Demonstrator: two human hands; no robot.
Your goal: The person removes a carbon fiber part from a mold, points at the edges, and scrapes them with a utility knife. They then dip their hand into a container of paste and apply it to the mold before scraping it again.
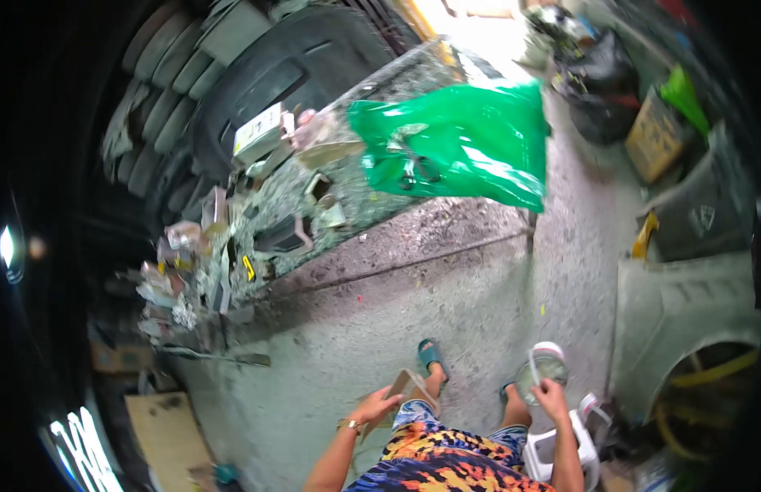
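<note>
My left hand (378, 407), with a watch on its wrist, is closed on a flat brownish piece with a raised edge (411, 383); it looks like cardboard, but I cannot make out its kind. At the right, my right hand (550, 399) is closed on the pale, strap-like handle of a round, white-rimmed bucket (553, 351). Part of that bucket is hidden behind the hand. A white plastic stool (589, 443) stands beside my right forearm. Ahead, a green plastic bag (487, 139) lies spread over the worktable, with black-handled scissors (408, 176) on it.
The worktable (421, 238) runs diagonally ahead, cluttered at left with boxes, scraps and a yellow tool (249, 268). Black bags (602, 90) and a cardboard box (655, 139) stand at right, above a large grey panel (671, 307). Flat cardboard (169, 439) is at lower left.
</note>
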